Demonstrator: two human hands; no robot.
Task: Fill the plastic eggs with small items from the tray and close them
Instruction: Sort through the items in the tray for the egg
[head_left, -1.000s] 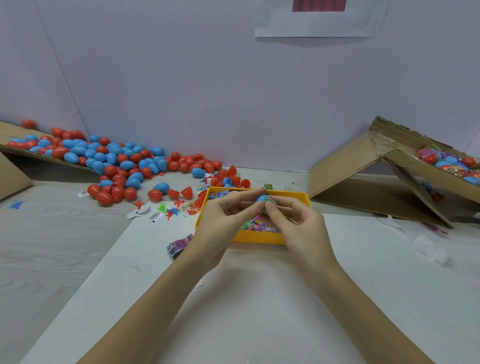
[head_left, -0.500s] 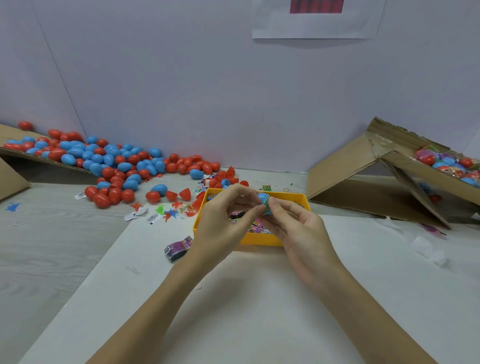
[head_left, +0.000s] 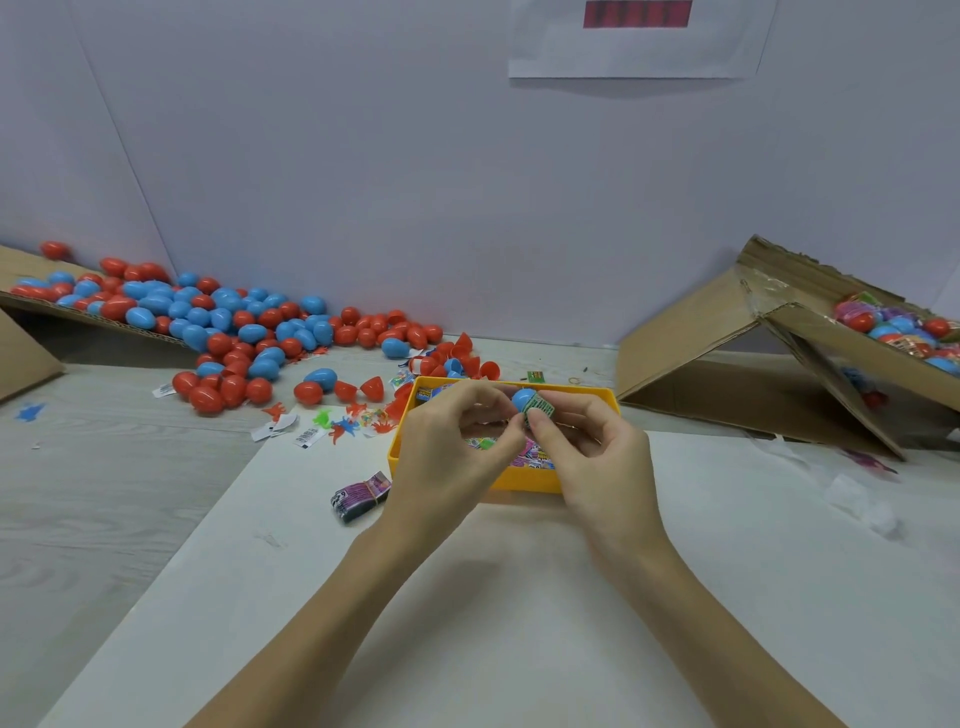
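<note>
Both hands (head_left: 519, 441) still pinch the blue egg half (head_left: 521, 399) above the tray (head_left: 602, 399).

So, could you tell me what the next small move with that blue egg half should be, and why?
Probably push the green packet the rest of the way into the blue egg half. It juts out of the half, pinched between the left hand and right hand above the yellow tray, so the egg likely could not close yet.
</note>
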